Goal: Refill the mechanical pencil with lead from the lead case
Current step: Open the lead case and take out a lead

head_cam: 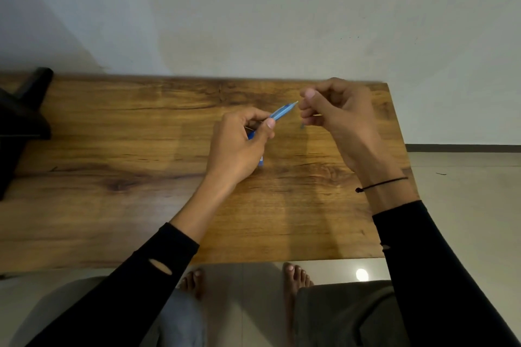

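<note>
Pinching slim blue plastic pencil, left hand over wood-grain table.

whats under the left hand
A dark blue item peeks out beneath the left hand, over the wooden table. The hand covers most of it.

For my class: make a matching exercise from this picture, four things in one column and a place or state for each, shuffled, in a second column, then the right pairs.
Things:
1. mechanical pencil
2. left hand
3. black cord
4. dark object

Places or states:
A. at the table's left end
B. tied round the right wrist
C. light blue, tip pointing toward the right hand
D. gripping the pencil's barrel

Pairs: 1-C, 2-D, 3-B, 4-A
</note>
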Demonstrator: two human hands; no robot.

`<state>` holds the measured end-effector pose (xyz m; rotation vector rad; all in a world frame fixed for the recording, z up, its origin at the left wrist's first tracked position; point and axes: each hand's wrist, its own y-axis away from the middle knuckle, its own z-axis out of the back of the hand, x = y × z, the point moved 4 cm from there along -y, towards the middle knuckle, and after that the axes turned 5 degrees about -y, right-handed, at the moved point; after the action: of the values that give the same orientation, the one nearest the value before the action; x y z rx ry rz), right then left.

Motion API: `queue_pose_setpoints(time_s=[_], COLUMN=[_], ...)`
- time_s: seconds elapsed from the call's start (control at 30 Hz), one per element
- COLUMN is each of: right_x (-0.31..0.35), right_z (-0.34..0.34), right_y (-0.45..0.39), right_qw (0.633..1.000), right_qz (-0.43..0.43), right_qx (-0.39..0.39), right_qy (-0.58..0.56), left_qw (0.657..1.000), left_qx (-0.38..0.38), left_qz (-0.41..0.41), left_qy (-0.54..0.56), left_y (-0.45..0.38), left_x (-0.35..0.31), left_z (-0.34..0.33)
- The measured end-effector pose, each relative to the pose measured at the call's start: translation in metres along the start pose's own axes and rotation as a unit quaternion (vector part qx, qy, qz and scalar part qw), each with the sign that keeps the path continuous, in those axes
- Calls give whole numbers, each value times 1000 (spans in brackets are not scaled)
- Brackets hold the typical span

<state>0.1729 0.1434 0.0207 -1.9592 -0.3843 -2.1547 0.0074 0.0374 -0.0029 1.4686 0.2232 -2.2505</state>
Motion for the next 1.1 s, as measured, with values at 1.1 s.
queue_pose_setpoints(time_s=[1.1], right_x=[-19], right_z=[23], right_y=[-7], right_qw=[926], right_qz=[-9], right_qx=[-65], right_qy=[372], left_qw=[984], left_qx=[-60], left_qz=[-17], left_qy=[-166], left_y=[-15], left_x=[13], left_z=[21])
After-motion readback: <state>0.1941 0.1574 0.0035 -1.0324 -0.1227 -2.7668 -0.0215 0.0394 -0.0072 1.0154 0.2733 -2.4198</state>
